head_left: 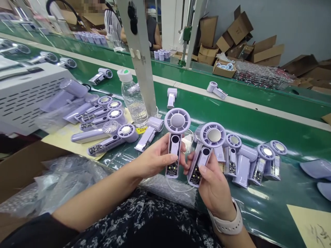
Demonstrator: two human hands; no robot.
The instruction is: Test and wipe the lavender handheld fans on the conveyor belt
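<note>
While the left hand [157,156] has its fingers clamped on the handle of one lilac fan [175,146], the right hand [216,181] grips a second lilac fan [205,155] just beside it, also by the handle. Both fans are held upright above the near edge of the table [274,194] (a white cable [178,190] hangs below them). Their round heads are in place, but the circuit boards are bare, so I judge that these handles are not yet covered. At the right, more open fans [232,155] lie in a similar condition; at the left, others rest on yellow paper [58,140]. Whether any is finished, I cannot tell.
</note>
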